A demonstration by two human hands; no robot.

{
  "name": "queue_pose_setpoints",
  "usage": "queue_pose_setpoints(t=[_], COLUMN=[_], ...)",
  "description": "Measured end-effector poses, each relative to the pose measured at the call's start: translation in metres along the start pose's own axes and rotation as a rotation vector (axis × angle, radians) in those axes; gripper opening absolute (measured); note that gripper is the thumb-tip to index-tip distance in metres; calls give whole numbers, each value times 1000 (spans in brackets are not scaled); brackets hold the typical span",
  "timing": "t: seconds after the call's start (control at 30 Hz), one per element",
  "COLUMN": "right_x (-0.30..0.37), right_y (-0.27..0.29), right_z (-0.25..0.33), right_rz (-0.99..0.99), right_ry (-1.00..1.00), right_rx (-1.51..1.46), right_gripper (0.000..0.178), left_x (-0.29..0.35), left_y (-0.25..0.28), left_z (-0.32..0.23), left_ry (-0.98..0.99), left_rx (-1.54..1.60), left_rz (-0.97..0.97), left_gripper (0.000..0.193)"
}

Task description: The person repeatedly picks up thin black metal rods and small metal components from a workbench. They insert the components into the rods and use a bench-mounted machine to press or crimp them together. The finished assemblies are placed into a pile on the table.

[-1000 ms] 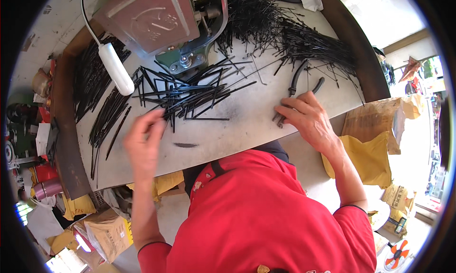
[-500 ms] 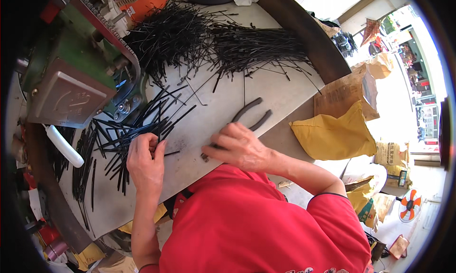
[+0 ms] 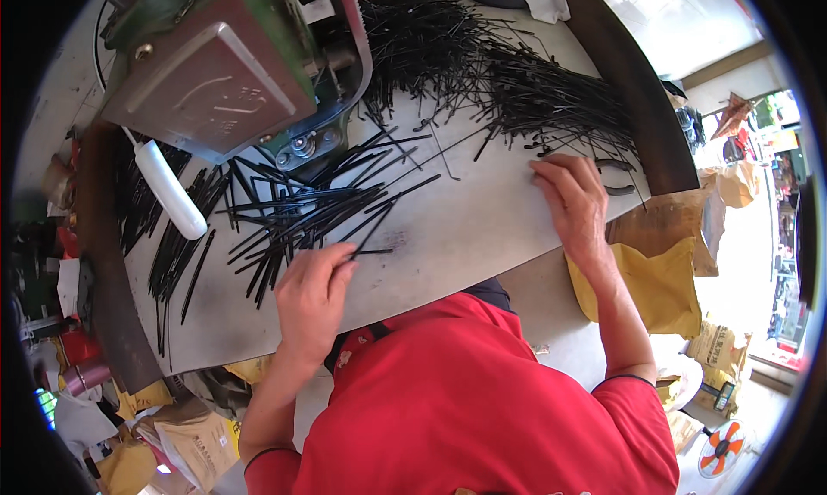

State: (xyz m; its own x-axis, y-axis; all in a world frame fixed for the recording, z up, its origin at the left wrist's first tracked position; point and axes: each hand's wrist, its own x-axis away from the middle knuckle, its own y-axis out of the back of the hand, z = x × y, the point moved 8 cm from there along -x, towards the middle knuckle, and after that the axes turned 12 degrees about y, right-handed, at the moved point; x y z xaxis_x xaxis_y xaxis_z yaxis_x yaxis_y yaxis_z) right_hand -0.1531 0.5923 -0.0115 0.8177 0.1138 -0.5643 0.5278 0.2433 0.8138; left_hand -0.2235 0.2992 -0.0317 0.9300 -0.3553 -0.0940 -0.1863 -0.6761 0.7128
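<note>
I look down on a pale grey, curved counter [image 3: 482, 236] with a dark raised rim. My left hand [image 3: 312, 298] rests near the counter's near edge, fingers curled together and pinching the near end of a thin black rod [image 3: 372, 252]. That rod lies flat, its long axis running roughly along the near edge, its free end pointing toward my right hand. Just beyond my left hand fans a loose spread of thin black rods [image 3: 301, 211], most lying flat and slanting from the near left up toward the far right.

My right hand [image 3: 575, 204] lies palm down near the counter's right edge, fingers spread and relaxed, gripping nothing I can make out. Its fingertips reach the edge of a dense heap of fine black wires [image 3: 517, 99] that covers the far right part of the counter. Dark plier handles [image 3: 622, 178] peek out just beyond the hand, at the rim.

At the far left corner stands a green metal machine with a grey plate [image 3: 215, 73], a white handle [image 3: 170, 193] hanging below it.
</note>
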Motion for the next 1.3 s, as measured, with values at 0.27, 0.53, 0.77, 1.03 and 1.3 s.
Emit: queue_pose_setpoints(t=[0.27, 0.53, 0.77, 1.03, 1.3], right_x=[-79, -98, -97, -77, -56], right_y=[-87, -99, -102, -108, -95], right_z=[52, 43, 52, 52, 13], right_rz=[142, 196, 363, 471, 389], right_ry=[23, 16, 45, -122, -562], right_rx=[-115, -5, -132, -8, -537], right_gripper=[8, 18, 13, 13, 25], left_x=[19, 17, 15, 15, 16], left_y=[-6, -5, -31, -35, -16], left_z=[-1, -10, -21, -18, 7], left_ry=[-101, -80, -157, -161, 45], left_rx=[-180, -119, -72, -59, 195], left_rz=[-31, -113, -22, -31, -75], left_gripper=[17, 15, 17, 19, 19])
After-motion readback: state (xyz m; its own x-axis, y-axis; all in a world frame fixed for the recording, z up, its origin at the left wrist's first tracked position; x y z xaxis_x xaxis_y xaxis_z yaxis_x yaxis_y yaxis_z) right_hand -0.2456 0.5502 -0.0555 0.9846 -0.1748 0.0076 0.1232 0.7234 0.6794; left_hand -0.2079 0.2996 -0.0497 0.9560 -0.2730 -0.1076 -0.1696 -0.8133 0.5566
